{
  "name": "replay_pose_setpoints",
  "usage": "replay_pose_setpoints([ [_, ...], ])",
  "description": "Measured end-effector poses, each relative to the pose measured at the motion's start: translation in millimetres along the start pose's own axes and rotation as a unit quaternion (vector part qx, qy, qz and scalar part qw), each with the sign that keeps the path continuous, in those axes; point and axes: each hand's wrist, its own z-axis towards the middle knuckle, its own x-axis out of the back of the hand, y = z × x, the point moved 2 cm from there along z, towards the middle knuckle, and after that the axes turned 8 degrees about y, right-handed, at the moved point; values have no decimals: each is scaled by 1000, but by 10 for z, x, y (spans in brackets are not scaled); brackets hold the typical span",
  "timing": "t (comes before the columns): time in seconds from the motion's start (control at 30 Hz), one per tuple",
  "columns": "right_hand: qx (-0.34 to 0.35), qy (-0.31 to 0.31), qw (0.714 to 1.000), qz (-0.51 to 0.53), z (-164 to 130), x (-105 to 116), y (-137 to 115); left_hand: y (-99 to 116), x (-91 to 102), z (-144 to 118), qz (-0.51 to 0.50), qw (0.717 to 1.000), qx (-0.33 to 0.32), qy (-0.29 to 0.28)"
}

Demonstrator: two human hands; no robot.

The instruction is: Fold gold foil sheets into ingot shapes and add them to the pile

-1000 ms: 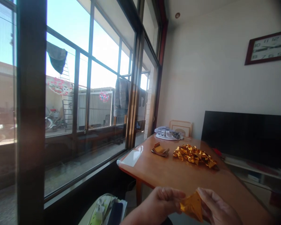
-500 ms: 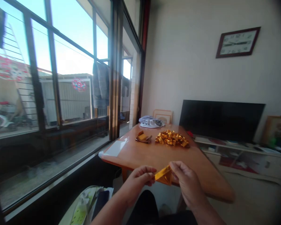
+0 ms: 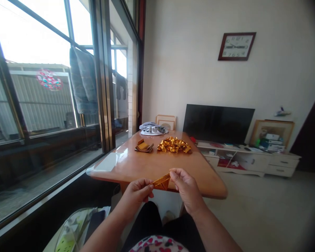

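To your left a wall of sliding glass windows (image 3: pixel 55 87) runs the length of the room, with grey clothing (image 3: pixel 82 84) hanging outside it. Ahead of you stands the wooden table (image 3: pixel 147 168), its near edge rounded, its top glossy where the light strikes by the glass. Behind it a dark television (image 3: pixel 217 122) sits on a low white cabinet (image 3: pixel 254 162), and a framed wall clock (image 3: pixel 236 46) hangs above on the pale wall. At the table's far end lies a bundle of cloth (image 3: pixel 152 128); nearer you, side by side, are a pile of folded gold foil pieces (image 3: pixel 174 145) and a small stack of flat gold-and-brown sheets (image 3: pixel 144 146), just apart from each other.

Over the near table edge, in front of your lap, you hold a folded gold foil paper (image 3: pixel 161 182) between both hands. Your left hand (image 3: pixel 135 196) pinches its left end, fingertips closed on the sheet. Your right hand (image 3: pixel 186 189) grips the upper right corner, thumb and forefinger clamped on it, the other fingers curled in.
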Motion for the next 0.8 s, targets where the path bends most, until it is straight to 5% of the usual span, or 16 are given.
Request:
replay_pose_setpoints([
  [0.23,-13,76,997,13,-21,46,32,29,-30,-19,42,996,-32,77],
  [0.5,-65,36,995,70,-41,-11,97,-95,-1,63,113,987,-105,49],
  [0.8,-95,32,993,59,-36,7,117,-97,-15,52,93,989,-102,44],
])
